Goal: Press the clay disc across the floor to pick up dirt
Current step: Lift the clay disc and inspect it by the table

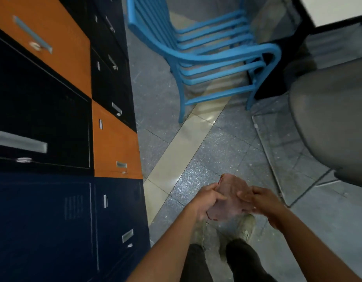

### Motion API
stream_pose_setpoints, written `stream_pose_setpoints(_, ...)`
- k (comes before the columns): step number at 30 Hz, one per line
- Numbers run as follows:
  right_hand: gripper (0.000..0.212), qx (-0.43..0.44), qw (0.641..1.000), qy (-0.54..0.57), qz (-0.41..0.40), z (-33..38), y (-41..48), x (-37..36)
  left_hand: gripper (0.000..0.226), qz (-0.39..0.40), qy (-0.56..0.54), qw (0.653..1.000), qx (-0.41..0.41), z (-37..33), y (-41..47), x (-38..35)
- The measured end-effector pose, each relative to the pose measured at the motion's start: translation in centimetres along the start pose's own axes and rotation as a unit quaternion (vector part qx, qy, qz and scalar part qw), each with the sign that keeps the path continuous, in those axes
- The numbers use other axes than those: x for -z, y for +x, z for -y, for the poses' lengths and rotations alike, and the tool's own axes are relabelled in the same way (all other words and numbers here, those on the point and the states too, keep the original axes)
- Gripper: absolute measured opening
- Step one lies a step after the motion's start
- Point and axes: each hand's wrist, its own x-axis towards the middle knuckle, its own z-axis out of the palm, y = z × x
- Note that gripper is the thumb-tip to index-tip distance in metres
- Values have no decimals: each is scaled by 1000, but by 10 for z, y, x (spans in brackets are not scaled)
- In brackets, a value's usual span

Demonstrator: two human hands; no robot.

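Observation:
A flat, pinkish clay disc (229, 197) is held up in the air in front of me, well above the speckled grey floor (212, 151). My left hand (206, 202) grips its left edge with the fingers curled over the top. My right hand (259, 202) holds the right edge, fingers laid across the disc. The disc's lower part is partly hidden by my hands. Below it I see my own shoes and dark trousers.
Orange, black and blue lockers (115, 139) line the left side. A stack of blue chairs (212, 58) stands ahead. A grey rounded seat or bin (330, 123) fills the right. A cream tile strip (182, 147) runs diagonally across the floor.

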Motion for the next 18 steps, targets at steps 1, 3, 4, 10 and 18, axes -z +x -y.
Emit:
stream_pose_setpoints(1, 29, 4, 1000, 9, -15, 6, -12, 1, 36, -10, 15, 1000, -5, -8, -12, -2)
stream_pose_setpoints(3, 24, 20, 998, 22, -53, 24, -38, 4, 33, -30, 35, 999, -16, -26, -33, -8)
stream_pose_setpoints(4, 22, 29, 998, 22, -60, 31, -47, 4, 33, -40, 42, 998, -20, -35, -41, -11)
stream_pose_setpoints(10, 22, 71, 990, 79, -97, 61, -123, 22, 30, -19, 84, 994, -66, -88, -105, -35)
stream_pose_setpoints(18, 34, 82, 973, 111, -186, 51, -206, 67, 34, 82, 185, 977, -63, -122, -162, -86)
